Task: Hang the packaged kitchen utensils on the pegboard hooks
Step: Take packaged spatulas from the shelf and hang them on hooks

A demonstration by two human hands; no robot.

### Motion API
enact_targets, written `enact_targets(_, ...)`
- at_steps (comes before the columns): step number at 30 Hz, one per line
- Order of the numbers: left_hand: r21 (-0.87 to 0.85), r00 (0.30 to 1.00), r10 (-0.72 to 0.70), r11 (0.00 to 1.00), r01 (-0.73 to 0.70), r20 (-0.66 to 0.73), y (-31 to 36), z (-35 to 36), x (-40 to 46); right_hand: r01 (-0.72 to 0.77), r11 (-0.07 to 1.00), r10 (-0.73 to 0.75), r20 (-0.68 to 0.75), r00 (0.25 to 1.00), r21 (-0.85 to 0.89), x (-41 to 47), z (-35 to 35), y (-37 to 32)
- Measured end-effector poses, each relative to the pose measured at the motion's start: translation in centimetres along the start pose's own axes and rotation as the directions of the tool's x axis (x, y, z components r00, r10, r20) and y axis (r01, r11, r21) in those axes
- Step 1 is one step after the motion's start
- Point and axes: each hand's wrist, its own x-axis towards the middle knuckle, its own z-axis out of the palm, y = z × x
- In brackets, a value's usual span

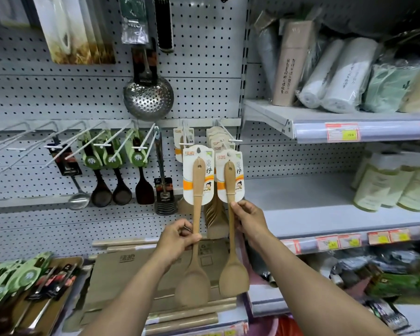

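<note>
wooden spatulas (196, 214) in both hands (180, 235)

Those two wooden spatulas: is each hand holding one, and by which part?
Yes. The left hand grips the left spatula mid-handle; the right hand pinches the right spatula on its handle, just below the card.

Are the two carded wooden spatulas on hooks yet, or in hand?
In hand: the left hand grips one wooden spatula, the right hand the other, cards below the hook tips.

I read "15.9" on the yellow price tag (350, 135) along the shelf edge (383, 132); other print stays illegible.
</note>
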Motion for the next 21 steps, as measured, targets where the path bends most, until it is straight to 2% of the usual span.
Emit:
enact_targets(13, 0.016, 1.000, 0.008, 1.000, -0.008, -0.004, 0.0, -0.1, 1.6, -0.078, 0.992, 0.073, -0.056, 0.996, -0.101, 7.1, 0.7, 0.1)
enact_targets(21, 0.002, 1.000, -0.007, 1.000, 0.007, -0.009, -0.1, 0.5, 0.8, -0.137, 0.979, 0.128, -0.068, 0.989, -0.150, 8.1, 0.1, 0.2)
